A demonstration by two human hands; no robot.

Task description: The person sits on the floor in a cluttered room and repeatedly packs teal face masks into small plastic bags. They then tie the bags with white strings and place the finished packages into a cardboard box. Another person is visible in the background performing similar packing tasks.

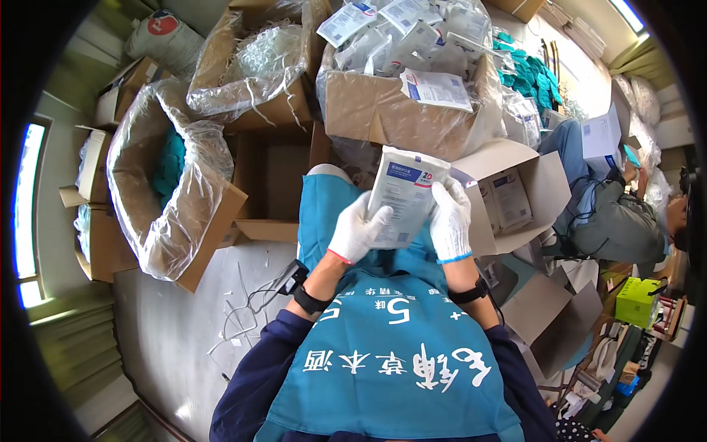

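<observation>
Above my lap I hold a white flat packet (pixel 403 197) with a blue and red printed panel, tilted toward me. My left hand (pixel 357 230), in a white knit glove, grips its lower left edge, with the thumb on the front. On its right edge closes my right hand (pixel 450 221), gloved alike with a blue cuff; the fingers behind the packet are hidden. Just beyond it stands a plastic-lined carton (pixel 412 131) heaped with similar packets (pixel 440 90). Close to my right hand, a smaller open carton (pixel 530 163) contains more white packets (pixel 508 199).
At left, a plastic-lined carton (pixel 210 210) contains teal items (pixel 171 168). Another carton (pixel 283 107) holds clear strands (pixel 269 59). An open carton (pixel 530 309) sits by my right forearm. At right, a seated person (pixel 618 221) holds a teal item. Cables (pixel 247 313) lie on the floor.
</observation>
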